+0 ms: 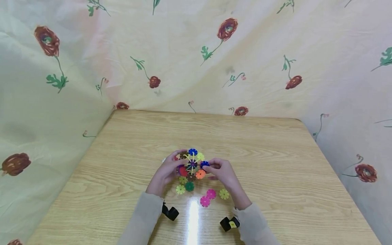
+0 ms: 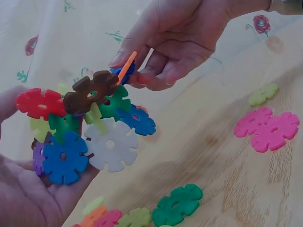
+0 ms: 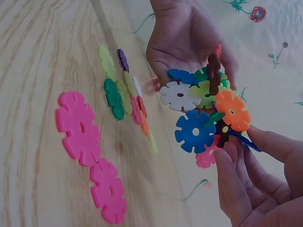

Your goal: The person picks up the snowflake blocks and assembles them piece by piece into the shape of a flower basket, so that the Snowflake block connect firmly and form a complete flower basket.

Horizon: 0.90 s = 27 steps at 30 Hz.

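A cluster of interlocking plastic flower discs [image 1: 191,177], in blue, white, brown, red, green, yellow and orange, is held up over the table. My left hand [image 1: 165,170] grips its left side, with the palm behind and below it in the left wrist view. On the right, my right hand [image 1: 226,173] pinches a dark blue disc [image 1: 205,164] between thumb and fingers at the cluster's edge. An orange disc [image 3: 233,110] stands right beside those fingertips. A white disc [image 2: 112,145] faces the left wrist camera; parts of the cluster behind it are hidden.
Two pink discs [image 3: 78,128] lie overlapping on the wooden table [image 1: 275,163], near a yellow disc [image 1: 224,194]. Several loose discs, including a green one [image 2: 177,205], lie below the cluster. Flowered cloth [image 1: 183,61] surrounds the table at the back and sides.
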{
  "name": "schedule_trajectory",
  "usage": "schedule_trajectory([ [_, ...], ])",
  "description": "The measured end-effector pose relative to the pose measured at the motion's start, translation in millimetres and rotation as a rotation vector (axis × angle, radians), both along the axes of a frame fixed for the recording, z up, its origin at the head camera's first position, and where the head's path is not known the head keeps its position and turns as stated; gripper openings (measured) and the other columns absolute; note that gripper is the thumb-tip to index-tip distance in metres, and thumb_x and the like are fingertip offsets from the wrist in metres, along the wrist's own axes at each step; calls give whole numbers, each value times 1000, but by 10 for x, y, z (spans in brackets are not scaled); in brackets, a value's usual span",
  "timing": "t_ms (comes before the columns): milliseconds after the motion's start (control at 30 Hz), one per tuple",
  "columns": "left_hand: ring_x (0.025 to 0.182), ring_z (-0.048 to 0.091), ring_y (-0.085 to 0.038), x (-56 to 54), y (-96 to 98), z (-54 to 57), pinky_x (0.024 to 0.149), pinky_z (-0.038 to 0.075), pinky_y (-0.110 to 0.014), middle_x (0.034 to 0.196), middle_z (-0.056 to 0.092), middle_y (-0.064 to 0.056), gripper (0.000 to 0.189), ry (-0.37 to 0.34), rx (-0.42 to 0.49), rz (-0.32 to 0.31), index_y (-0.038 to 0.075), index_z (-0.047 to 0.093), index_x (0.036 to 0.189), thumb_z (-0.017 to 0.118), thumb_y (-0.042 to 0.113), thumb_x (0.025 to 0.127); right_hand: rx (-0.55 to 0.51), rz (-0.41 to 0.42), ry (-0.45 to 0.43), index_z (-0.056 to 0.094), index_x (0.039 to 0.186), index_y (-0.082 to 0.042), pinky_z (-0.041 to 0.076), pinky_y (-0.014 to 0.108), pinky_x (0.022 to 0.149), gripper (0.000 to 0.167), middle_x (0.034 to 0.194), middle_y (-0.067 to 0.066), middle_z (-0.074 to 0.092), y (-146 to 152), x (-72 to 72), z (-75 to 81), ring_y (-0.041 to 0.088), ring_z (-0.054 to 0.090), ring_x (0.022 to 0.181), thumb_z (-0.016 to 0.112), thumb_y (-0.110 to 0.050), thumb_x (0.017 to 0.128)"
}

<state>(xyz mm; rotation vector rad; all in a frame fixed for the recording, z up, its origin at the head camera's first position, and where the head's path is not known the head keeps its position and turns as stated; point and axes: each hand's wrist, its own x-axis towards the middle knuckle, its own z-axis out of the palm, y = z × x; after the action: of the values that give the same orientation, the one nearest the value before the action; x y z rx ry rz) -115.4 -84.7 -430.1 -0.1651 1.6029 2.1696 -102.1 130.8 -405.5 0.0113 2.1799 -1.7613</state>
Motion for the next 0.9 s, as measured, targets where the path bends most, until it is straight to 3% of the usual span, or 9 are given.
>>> schedule_trajectory([
  [100, 79, 66, -9, 8, -14, 0, 70, 58, -25, 101, 60, -3, 63, 19, 4, -36, 11, 34, 148, 60, 3, 91, 0, -2, 1, 65, 102, 6, 60, 44, 77, 19, 92, 10, 72, 10, 2, -24, 13, 68, 82, 68, -9, 89],
  [233, 87, 69, -13, 8, -30, -22, 78, 60, -29, 113, 61, -9, 64, 44, -20, -71, 11, 34, 148, 62, 2, 91, -3, -1, -2, 66, 102, 5, 60, 43, 76, 19, 93, 10, 73, 13, 5, -48, 14, 69, 82, 68, -9, 89],
  [400, 86, 69, -14, 15, -45, -11, 79, 60, -32, 110, 63, -8, 64, 61, -29, -68, 10, 35, 147, 62, 2, 90, 5, 49, -7, 64, 106, 5, 60, 42, 76, 25, 94, 12, 72, 50, 5, -82, 21, 70, 86, 69, -12, 89],
  [533, 84, 68, -12, 10, -65, 3, 76, 59, -30, 104, 62, -4, 61, 39, -35, -22, 10, 37, 145, 61, 4, 90, 77, 164, 20, 63, 110, 6, 61, 39, 72, 28, 94, 13, 69, 147, 7, -138, 24, 68, 84, 69, -11, 88],
  [700, 83, 67, -10, 3, -91, 5, 71, 59, -26, 104, 62, -2, 59, 8, -36, 19, 8, 34, 145, 60, 9, 92, 227, 336, 62, 66, 107, 3, 58, 29, 64, 25, 92, 11, 69, 278, 19, -216, 16, 63, 75, 71, -7, 85],
  [900, 83, 68, -10, 2, -105, -7, 71, 59, -26, 105, 65, -2, 57, 8, -38, 30, 6, 34, 145, 58, 9, 94, 298, 482, 99, 68, 104, 2, 53, 20, 67, 24, 93, 11, 68, 381, 28, -284, 14, 60, 80, 73, 0, 81],
])
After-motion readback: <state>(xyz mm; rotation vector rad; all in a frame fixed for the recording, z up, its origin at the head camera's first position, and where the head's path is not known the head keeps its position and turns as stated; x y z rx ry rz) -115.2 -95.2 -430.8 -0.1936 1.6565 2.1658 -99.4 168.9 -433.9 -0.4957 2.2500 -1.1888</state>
